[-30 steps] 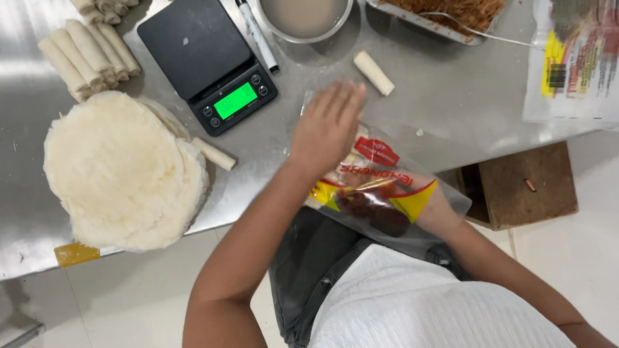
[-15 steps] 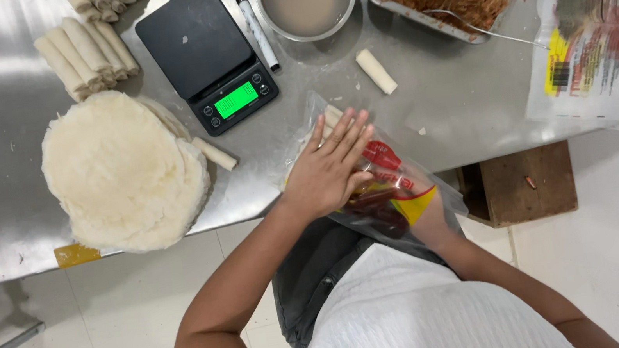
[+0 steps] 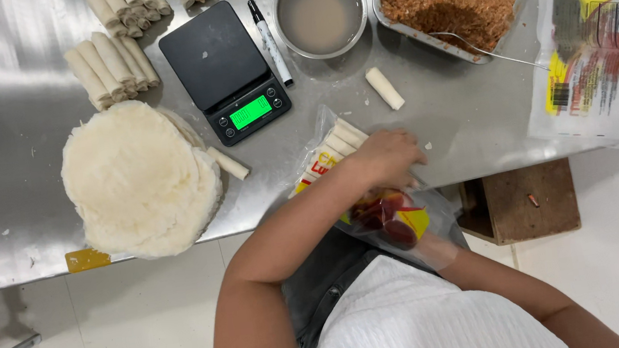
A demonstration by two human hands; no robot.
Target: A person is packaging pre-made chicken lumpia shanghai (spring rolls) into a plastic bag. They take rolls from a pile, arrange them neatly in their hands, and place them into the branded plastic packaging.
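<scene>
While the left hand rests curled on top of a clear printed bag at the near edge of the steel surface, its fingers lie together over the bag's mouth, pressing rather than pinching. Several pale rolls show inside the bag, just right of the scale. The right hand is hidden beneath the bag, so I cannot tell how its fingers stand. In my judgement the bag is light, thin and slippery, and will sag unless supported from below; the rolls look soft and easily crushed. Hold is best taken at the bag's open rim, not across the rolls. One loose roll lies right of the scale; a stack of round wrappers lies to its left.
</scene>
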